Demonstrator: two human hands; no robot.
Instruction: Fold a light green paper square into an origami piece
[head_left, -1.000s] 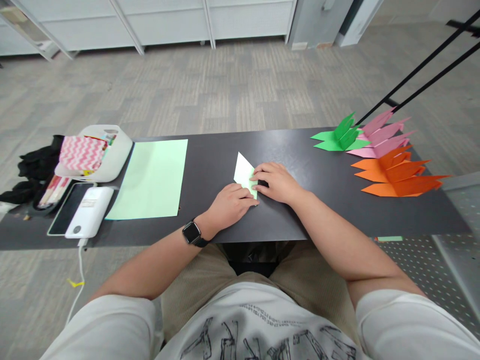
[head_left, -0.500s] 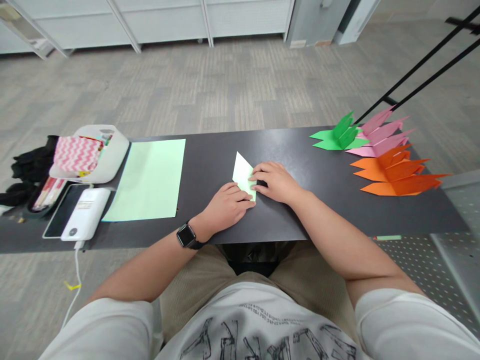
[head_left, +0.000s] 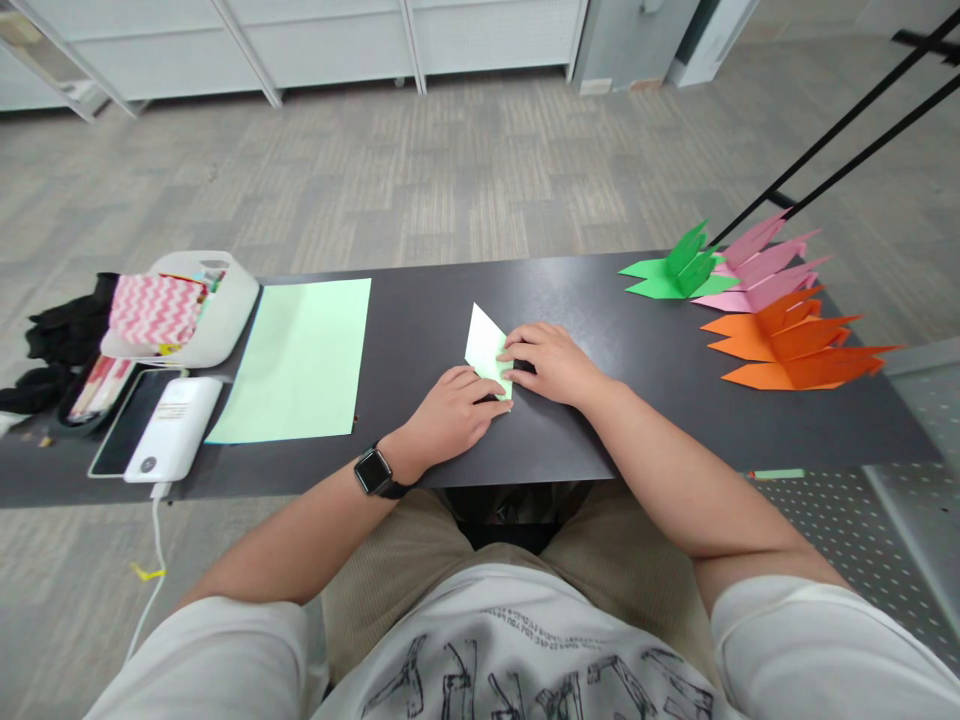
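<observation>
A small folded pale green paper [head_left: 484, 345] lies on the dark table between my hands, its pointed end facing away from me. My left hand [head_left: 459, 412], with a watch on the wrist, is closed on the paper's near edge, thumb and fingers around its lower corner. At the paper's right edge, my right hand [head_left: 551, 366] pinches it with thumb and fingertips. The part of the paper under my fingers is hidden.
Pale green sheets [head_left: 300, 360] lie left on the table [head_left: 420, 310]. Further left are a white basket [head_left: 236, 310], a phone [head_left: 127, 430] and a white power bank [head_left: 174, 428]. Green [head_left: 679, 270], pink [head_left: 776, 270] and orange [head_left: 795, 345] folded papers stand right.
The fingers of my left hand have shifted slightly at the paper's near corner. My right hand stays in place.
</observation>
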